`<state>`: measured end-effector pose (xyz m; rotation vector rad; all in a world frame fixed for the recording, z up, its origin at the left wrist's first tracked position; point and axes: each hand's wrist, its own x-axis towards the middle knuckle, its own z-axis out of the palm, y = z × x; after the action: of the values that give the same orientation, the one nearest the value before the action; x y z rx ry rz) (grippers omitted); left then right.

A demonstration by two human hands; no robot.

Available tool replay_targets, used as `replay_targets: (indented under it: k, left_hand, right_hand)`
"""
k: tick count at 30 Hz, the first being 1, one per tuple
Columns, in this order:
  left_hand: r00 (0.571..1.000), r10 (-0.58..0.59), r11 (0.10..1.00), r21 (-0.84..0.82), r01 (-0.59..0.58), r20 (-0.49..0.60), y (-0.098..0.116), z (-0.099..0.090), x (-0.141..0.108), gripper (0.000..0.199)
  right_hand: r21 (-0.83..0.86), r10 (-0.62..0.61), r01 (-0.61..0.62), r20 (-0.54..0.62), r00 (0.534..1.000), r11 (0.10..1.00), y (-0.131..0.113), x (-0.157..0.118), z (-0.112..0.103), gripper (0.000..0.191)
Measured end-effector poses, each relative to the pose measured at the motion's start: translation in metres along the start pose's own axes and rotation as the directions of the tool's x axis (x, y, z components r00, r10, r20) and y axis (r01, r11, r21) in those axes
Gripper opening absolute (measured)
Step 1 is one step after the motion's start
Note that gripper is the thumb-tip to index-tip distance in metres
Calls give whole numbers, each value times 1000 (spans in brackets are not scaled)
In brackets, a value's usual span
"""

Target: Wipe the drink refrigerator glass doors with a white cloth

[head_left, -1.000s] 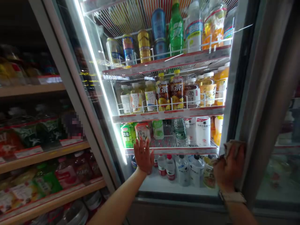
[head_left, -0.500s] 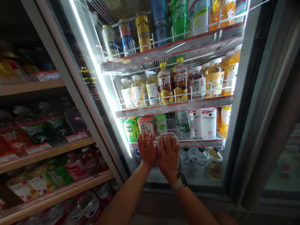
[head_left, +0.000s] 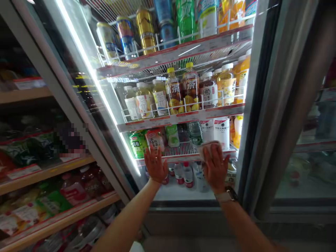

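Note:
A lit drinks cooler stands before me, its glass front between my hands and the bottles. My left hand point(head_left: 155, 166) lies flat against the glass with fingers spread, in front of the red tea carton point(head_left: 154, 137). Nothing is in it. Further right, my right hand point(head_left: 215, 168) presses a pale folded cloth point(head_left: 210, 144) to the glass, near the clear water bottle point(head_left: 195, 133) and the white bottle point(head_left: 222, 131). A watch point(head_left: 231, 193) is on my right wrist.
Cooler shelves point(head_left: 181, 117) hold tea bottles and cans. On the left, behind a metal frame point(head_left: 86, 115), wooden-edged shelves point(head_left: 65, 164) carry drinks and packs. A thick dark metal upright point(head_left: 280, 122) stands at the right, with another glass section beyond it.
My right hand has moved right along the glass with the cloth, away from my left hand. My left hand stays near the red carton. The view has shifted somewhat to the right.

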<state>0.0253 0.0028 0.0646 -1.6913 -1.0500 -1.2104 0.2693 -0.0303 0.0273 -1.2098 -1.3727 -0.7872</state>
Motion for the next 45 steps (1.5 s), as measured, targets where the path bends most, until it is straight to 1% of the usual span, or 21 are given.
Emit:
replay_targets:
  k: [2,4,6,8,11,13,16,19,21,23,26,29,32,34,36,38,40,42,44,45]
  left_hand:
    - [1000,-17,1000,-20,17,2,-1,2,-1,63]
    - [1000,-24,998,-51,23,-12,-1,4,-2,61]
    - [999,-30,997,-71,28,-23,-1,4,-2,61]
    - [999,-43,997,-72,42,-16,0,5,-3,61]
    - [998,-67,996,-62,67,6,1,4,-3,60]
    - [997,-71,996,-58,71,12,2,3,-2,59]
    - [999,-44,998,-47,44,-7,3,3,-1,59]
    - [1000,-10,999,-37,9,-22,2,2,-1,61]
    - [1000,-2,1000,-25,2,-5,2,2,-2,61]
    - [1000,-7,1000,-7,7,14,1,2,-3,61]
    - [1000,-11,1000,8,11,12,1,1,-3,60]
    - [1000,12,1000,20,-12,-12,2,0,-1,62]
    - [999,35,999,34,-34,-38,4,-2,3,63]
    - [998,42,999,29,-41,-45,4,-4,5,62]
    - [998,46,999,18,-45,-50,5,-5,6,63]
    - [997,49,999,7,-49,-58,5,-5,7,63]
    - [997,48,999,8,-48,-68,5,-5,7,63]
    - [996,47,999,11,-46,-74,6,-5,8,63]
    - [997,40,999,14,-39,-67,6,-4,8,63]
    - [997,37,999,14,-36,-61,6,-4,7,64]
  right_hand:
    - [-30,105,-106,-48,993,994,37,0,-12,60]
    - [-26,195,-199,-118,974,980,64,0,-20,64]
    - [-2,226,-231,-181,957,973,77,0,-24,64]
    - [21,241,-242,-225,944,970,74,0,-23,61]
    - [50,317,-314,-254,914,948,50,2,-15,59]
    - [66,365,-360,-238,900,931,28,4,-7,59]
    - [80,355,-346,-194,914,935,-6,5,7,58]
    - [78,268,-259,-140,953,963,-40,-1,21,57]
    - [82,173,-165,-97,980,983,-62,-11,29,56]
    - [91,79,-74,-45,996,993,-81,-25,35,55]
    - [141,-64,55,62,996,988,-102,-45,37,52]
    - [189,-185,162,112,976,968,-106,-56,35,52]
    - [201,-277,247,141,950,948,-92,-51,28,54]
    - [181,-285,258,143,948,949,-72,-42,20,56]
    - [126,-227,213,112,967,969,-44,-33,10,57]
    - [62,-166,162,71,984,985,-10,-26,-1,61]
    - [0,-134,134,27,991,991,26,-24,-11,65]
    - [-52,-90,88,-36,995,995,57,-27,-18,68]
    - [-79,-16,9,-91,996,997,76,-32,-21,69]
    - [-81,25,-34,-112,993,996,80,-34,-21,69]
